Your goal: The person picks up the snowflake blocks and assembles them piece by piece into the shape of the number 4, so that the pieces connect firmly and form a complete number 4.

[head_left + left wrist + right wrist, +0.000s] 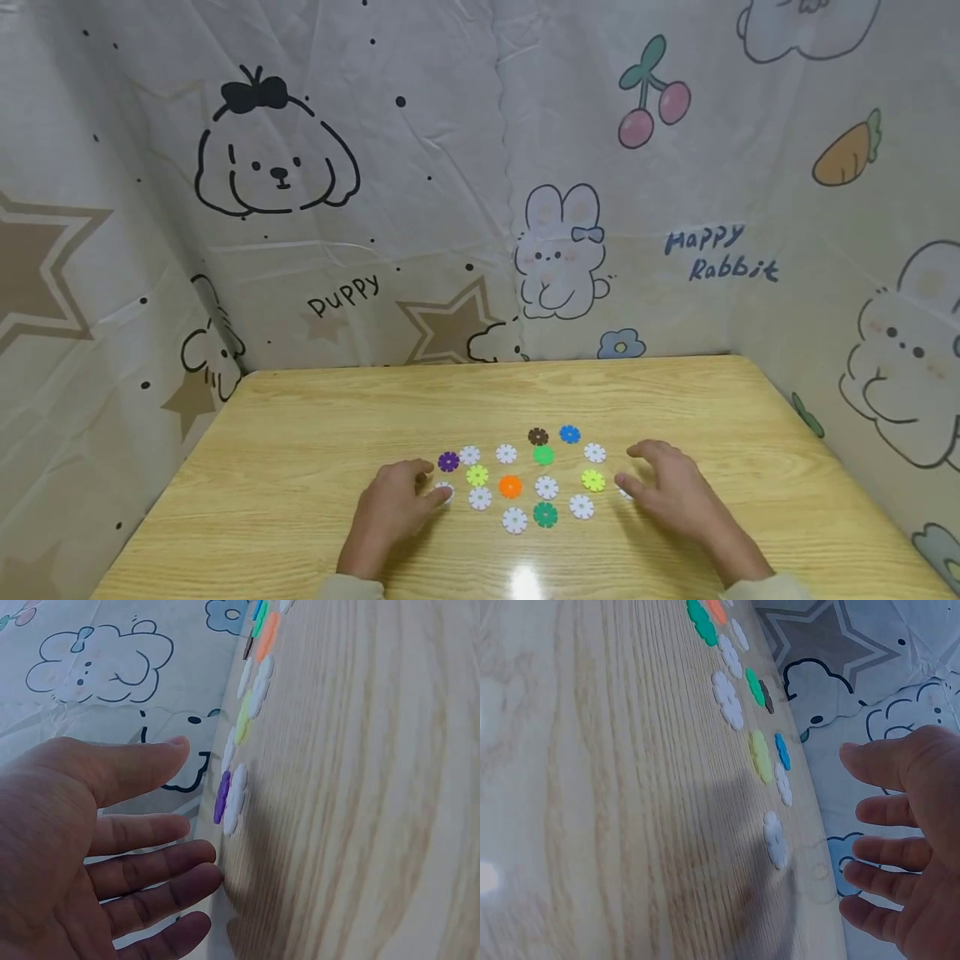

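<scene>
Several flat, notched plastic discs, snowflake-shaped building pieces, lie scattered on the wooden table between the two hands. In the head view, my left hand (392, 510) is at the left end of the group, its thumb partly covering a white disc (444, 490); a purple disc (448, 462) is just beyond. My right hand (678, 493) is at the right end and hides most of another white disc (626, 493). A yellow disc (592, 480) lies left of it. Both wrist views show loosely extended, spread fingers (161, 874) with nothing held. An orange disc (511, 487) lies mid-group.
Blue (570, 434) and brown (537, 437) discs form the far edge of the group. A dark green disc (545, 514) lies nearer the front. Around the wooden table (300, 433) hangs a printed cloth (450, 167) at the back and both sides.
</scene>
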`<action>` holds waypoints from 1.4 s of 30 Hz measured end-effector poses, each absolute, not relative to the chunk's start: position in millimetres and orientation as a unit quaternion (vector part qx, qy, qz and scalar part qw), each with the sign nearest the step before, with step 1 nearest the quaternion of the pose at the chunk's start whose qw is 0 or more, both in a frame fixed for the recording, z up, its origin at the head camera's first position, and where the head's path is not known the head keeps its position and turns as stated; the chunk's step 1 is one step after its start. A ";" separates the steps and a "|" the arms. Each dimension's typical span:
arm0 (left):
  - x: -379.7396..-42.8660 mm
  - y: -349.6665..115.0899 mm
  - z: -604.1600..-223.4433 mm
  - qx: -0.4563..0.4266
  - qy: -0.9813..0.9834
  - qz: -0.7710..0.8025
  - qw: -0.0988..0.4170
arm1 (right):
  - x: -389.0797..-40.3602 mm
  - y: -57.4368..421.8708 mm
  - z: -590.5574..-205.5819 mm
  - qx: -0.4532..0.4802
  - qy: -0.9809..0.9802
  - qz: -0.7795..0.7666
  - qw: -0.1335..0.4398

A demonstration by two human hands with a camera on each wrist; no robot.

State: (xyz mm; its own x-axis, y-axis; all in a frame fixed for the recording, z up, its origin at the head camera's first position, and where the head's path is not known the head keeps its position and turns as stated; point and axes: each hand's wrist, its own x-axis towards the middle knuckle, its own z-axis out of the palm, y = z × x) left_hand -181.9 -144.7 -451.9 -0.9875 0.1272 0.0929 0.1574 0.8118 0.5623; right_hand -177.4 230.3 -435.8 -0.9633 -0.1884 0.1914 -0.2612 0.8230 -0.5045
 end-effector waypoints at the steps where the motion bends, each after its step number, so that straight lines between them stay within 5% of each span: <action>1: -182.0 -144.4 -452.6 -0.078 -0.952 -0.295 0.029 | -177.3 229.2 -436.3 0.119 -0.952 0.273 0.066; 42: -188.2 -129.6 -462.5 -0.020 -0.962 -0.271 0.023 | -173.6 191.7 -455.8 0.123 -0.940 0.317 -0.013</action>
